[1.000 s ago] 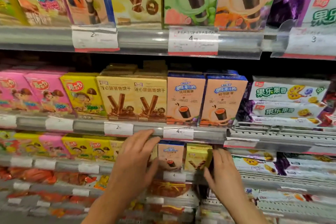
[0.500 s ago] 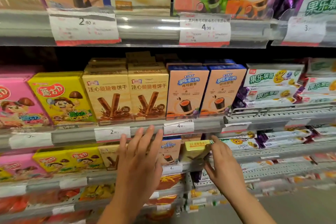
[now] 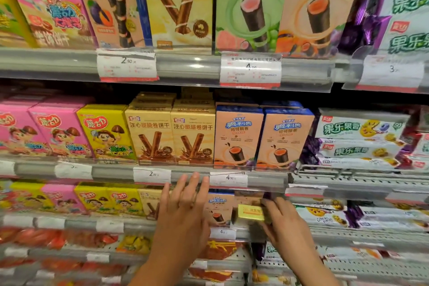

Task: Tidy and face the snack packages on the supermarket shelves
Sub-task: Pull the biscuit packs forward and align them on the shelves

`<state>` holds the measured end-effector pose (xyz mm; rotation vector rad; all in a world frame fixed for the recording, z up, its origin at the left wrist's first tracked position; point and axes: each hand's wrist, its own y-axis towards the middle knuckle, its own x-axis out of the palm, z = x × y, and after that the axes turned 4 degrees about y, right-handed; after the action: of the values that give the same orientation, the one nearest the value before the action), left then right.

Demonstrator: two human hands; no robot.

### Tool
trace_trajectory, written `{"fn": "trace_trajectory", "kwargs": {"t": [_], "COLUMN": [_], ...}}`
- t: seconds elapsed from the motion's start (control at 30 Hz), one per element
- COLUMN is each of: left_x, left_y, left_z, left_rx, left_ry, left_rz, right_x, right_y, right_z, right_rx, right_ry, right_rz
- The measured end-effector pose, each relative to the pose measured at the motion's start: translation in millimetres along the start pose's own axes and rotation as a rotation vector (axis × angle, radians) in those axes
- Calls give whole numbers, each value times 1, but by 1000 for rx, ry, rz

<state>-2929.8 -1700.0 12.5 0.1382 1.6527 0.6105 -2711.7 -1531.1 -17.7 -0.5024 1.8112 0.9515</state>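
Both my hands reach into the third shelf down. My right hand grips a small yellow snack box, tipped so its top face shows, pulled out in front of the shelf edge. My left hand lies with straight fingers against the boxes on that shelf, covering a tan wafer-roll box. Between the hands stands a peach cocoa-roll box, upright and facing out.
The shelf above holds faced rows: pink and yellow mushroom-biscuit boxes, tan wafer-roll boxes, peach cocoa-roll boxes, white fruit-pie packs. Price rails jut out above my hands. Red bags fill the lower shelves.
My right hand has drawn the yellow box forward and tipped it over, from upright on the shelf to top face up. My left hand has stayed flat on the boxes.
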Motion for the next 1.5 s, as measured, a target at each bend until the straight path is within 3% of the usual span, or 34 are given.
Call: {"fn": "trace_trajectory", "kwargs": {"t": [0.1, 0.3, 0.4, 0.5, 0.63, 0.77, 0.83, 0.97, 1.07, 1.33, 1.5], "left_x": [-4, -12, -18, -27, -61, -97, -114, -167, -200, -266, -301], "left_y": [-1, 1, 4, 6, 20, 33, 40, 53, 73, 134, 163], "left_z": [7, 15, 14, 13, -5, -37, -51, -69, -81, -120, -142], "left_rx": [-54, -84, -48, -90, -289, 3, 85, 280, 357, 339, 286], "left_ry": [-2, 17, -14, -198, -509, -465, -484, -554, -590, -288, -143], "left_rz": [-42, -119, -71, -15, -202, -170, -76, 371, 553, 740, 798], "right_x": [1, -33, -57, -80, -101, -126, -144, -181, -201, -240, -238], "right_y": [-12, -44, -54, -58, -51, -25, -9, 21, 43, 109, 129], "right_z": [9, 10, 4, -8, -33, -67, -82, -107, -118, -136, -130], "right_rx": [-44, 36, 55, 110, 144, 122, 106, 70, 57, -35, -72], "right_ry": [27, 265, 332, 401, 476, 509, 526, 666, 795, 990, 970], "right_rz": [18, 85, 74, 70, 143, 186, 207, 318, 436, 550, 585]}}
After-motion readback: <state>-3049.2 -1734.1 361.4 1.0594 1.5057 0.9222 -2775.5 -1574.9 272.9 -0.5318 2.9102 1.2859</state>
